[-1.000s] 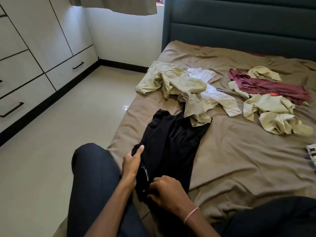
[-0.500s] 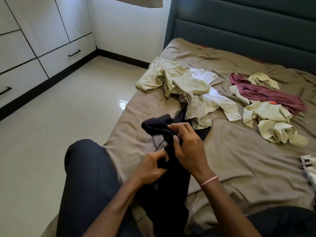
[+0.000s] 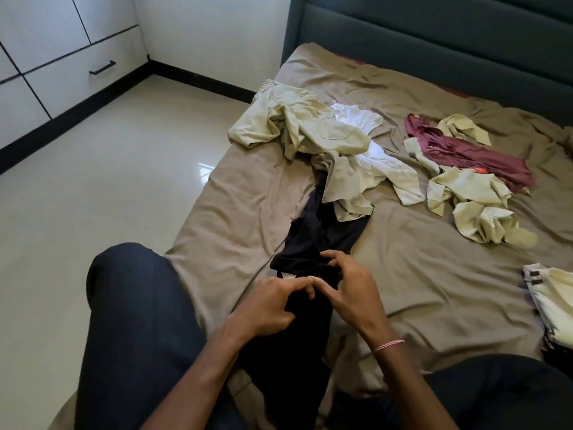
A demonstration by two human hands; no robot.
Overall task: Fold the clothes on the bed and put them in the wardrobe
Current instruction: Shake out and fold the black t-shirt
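A black garment point(image 3: 313, 243) lies lengthwise on the bed near its front-left edge, its far end tucked under a beige shirt point(image 3: 310, 131). My left hand point(image 3: 266, 305) grips the garment's near part with curled fingers. My right hand point(image 3: 350, 290) pinches a fold of the same black cloth just beside it, fingertips of both hands nearly touching. A white garment point(image 3: 369, 150) lies beneath the beige shirt. Farther right are a maroon garment point(image 3: 471, 153) and more crumpled beige clothes point(image 3: 483, 212).
The bed point(image 3: 248, 197) has a wrinkled brown sheet and a dark headboard point(image 3: 434, 41). White wardrobe drawers point(image 3: 77, 69) stand at far left across a glossy tiled floor point(image 3: 108, 169). A stack of folded clothes point(image 3: 552, 299) sits at the right edge. My knees frame the bottom.
The black garment's lifted end has come back down onto the bed. Both hands have lowered and drawn close together on its near part.
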